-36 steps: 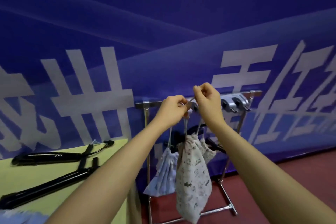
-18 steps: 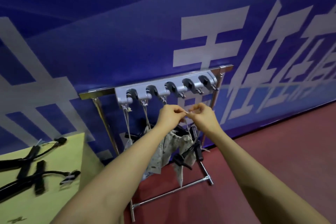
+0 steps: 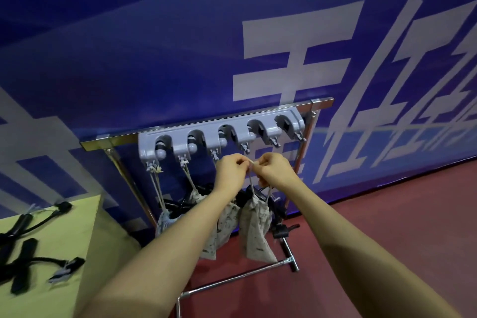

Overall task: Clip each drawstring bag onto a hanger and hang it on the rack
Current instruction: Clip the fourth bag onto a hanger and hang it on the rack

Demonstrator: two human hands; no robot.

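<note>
Arms: we see both forearms bare, reaching forward and upward from the lower edge of the view and converging toward the middle.
Left hand (image 3: 230, 172): raised at the end of the left forearm, back of the hand toward us, fingers (image 3: 241, 162) curled in, thumb and forefinger pinched on a thin cord (image 3: 251, 181).
Right hand (image 3: 274, 170): level with the left and just beside it, knuckles up, fingers curled, fingertips pinching the same cord.
Hands together: the fingertips meet or nearly meet; we cannot tell whether they touch.
Wrists: both roughly straight, in line with the forearms.
</note>
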